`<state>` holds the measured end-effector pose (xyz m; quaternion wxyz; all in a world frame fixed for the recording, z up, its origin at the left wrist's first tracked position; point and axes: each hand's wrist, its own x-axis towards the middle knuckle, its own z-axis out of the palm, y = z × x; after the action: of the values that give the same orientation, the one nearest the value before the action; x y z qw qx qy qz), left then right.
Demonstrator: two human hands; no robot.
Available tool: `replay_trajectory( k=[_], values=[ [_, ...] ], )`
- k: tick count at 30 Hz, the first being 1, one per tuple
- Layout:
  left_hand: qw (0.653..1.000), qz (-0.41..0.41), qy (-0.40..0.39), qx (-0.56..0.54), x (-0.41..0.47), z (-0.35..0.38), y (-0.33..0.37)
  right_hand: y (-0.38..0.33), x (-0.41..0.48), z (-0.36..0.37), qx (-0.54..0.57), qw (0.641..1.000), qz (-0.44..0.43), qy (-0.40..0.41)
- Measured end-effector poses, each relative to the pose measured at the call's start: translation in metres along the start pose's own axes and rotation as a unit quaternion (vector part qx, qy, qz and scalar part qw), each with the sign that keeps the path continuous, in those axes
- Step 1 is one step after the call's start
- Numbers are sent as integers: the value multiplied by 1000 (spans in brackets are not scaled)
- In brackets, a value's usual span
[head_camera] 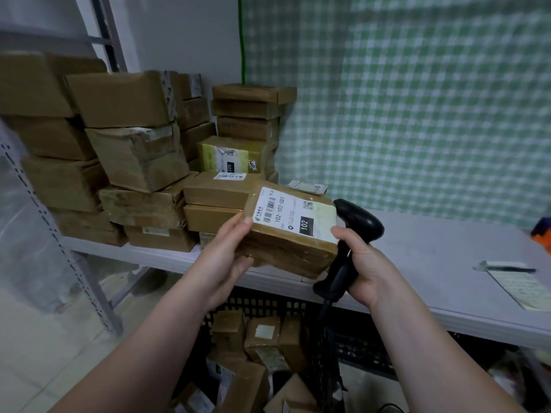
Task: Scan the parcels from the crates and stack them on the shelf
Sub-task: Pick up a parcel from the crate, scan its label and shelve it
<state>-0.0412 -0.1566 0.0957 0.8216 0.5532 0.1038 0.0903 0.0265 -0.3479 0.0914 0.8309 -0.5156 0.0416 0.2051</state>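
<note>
Both hands busy: left hand (229, 254) gripping parcel (290, 231), right hand (362, 263) round scanner (351, 242). Scanning step I reckon, next aim at barcode (272, 207).

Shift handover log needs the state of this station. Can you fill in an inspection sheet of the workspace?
Surface: grey shelf, loaded at its left end.
Job's things: parcel labelled 102 held over the shelf edge; stacked parcels at left; more in the black crate below.
Clutter: paper sheet and pen, far right.
Grippers: left hand grips the parcel; right hand grips the scanner.
Cables: scanner cable drops toward the crate.
Surroundings: green checked curtain behind; metal rack post at left.
</note>
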Motion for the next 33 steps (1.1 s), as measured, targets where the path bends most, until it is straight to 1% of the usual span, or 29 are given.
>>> replay_trajectory(
  k=[2, 4, 7, 8, 9, 11, 14, 16, 23, 33],
  values=[
    [1000, -18, -2, -24, 3, 0, 3, -1, 2, -1, -16, 1000, -15, 16],
    [999, -23, 20, -28, 8, -3, 6, -4, 3, -1, -41, 998, -39, 32],
    [998, -5, 62, -4, 19, -11, 9, -12, 5, -4, -122, 983, -110, 79],
    [998, 1, 68, 11, 23, -14, 10, -16, 5, -5, -150, 976, -133, 83],
    [997, 1, 70, 22, 26, -17, 10, -20, 4, -5, -173, 971, -150, 75],
    [997, -5, 69, 41, 32, -23, 11, -29, 0, -5, -227, 960, -162, 32],
    [996, -9, 69, 58, 36, -27, 11, -40, -7, 0, -341, 926, -154, -46],
    [996, -12, 71, 55, 38, -29, 12, -43, -9, 4, -389, 907, -145, -74],
    [996, -23, 67, 56, 40, -36, 13, -40, -8, 9, -450, 879, -131, -90],
    [996, -23, 61, 60, 44, -38, 9, -43, -8, 6, -443, 881, -143, -84]
  ],
)
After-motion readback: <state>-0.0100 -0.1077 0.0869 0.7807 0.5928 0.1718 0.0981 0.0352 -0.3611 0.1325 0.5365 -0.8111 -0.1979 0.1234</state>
